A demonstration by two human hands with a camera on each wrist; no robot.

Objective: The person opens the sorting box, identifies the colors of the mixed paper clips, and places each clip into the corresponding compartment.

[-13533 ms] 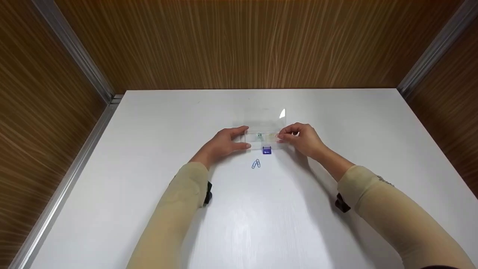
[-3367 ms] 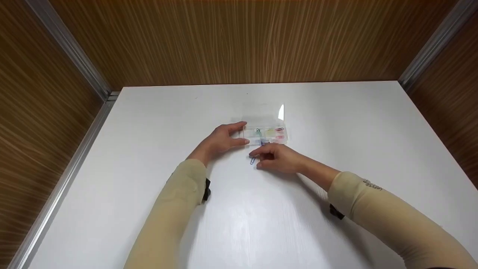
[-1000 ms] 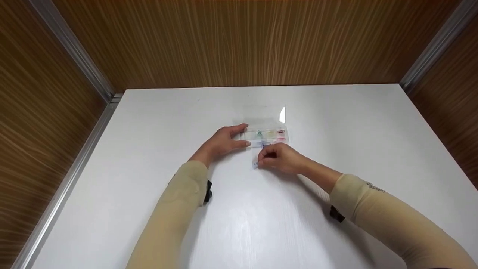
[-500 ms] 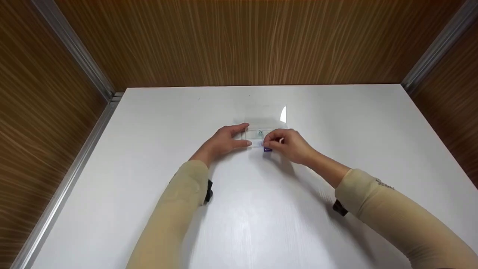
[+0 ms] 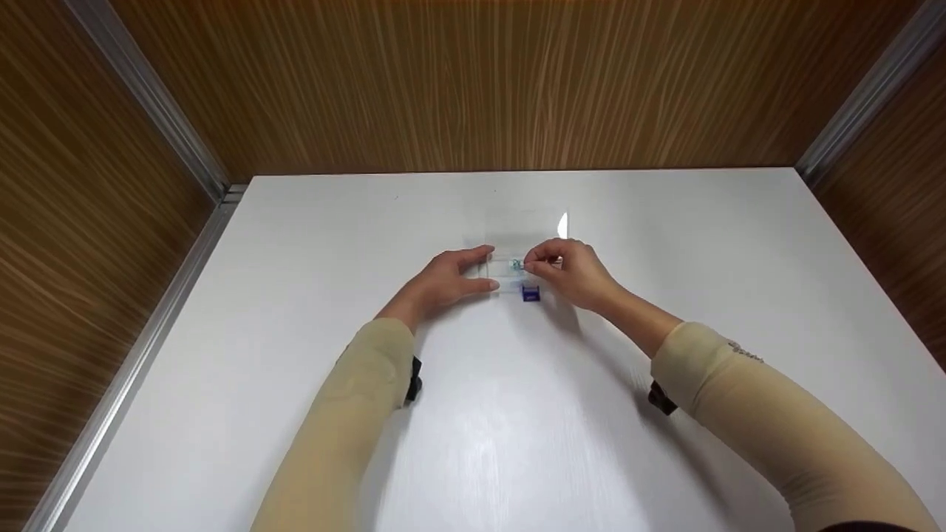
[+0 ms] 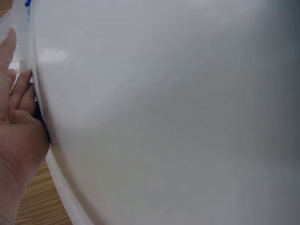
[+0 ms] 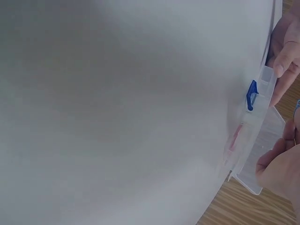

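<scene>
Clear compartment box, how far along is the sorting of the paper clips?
No loose clips show on the white table. The left hand steadies the clear compartment box, and the right hand pinches something small over it, not yet released. The lid is open and its blue latch undone.

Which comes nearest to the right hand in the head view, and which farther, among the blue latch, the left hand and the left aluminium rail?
1. Blue latch: on the clear box's front, just below the right hand.
2. Left hand: at the box's left end.
3. Left aluminium rail: far off along the table's left edge.
</scene>
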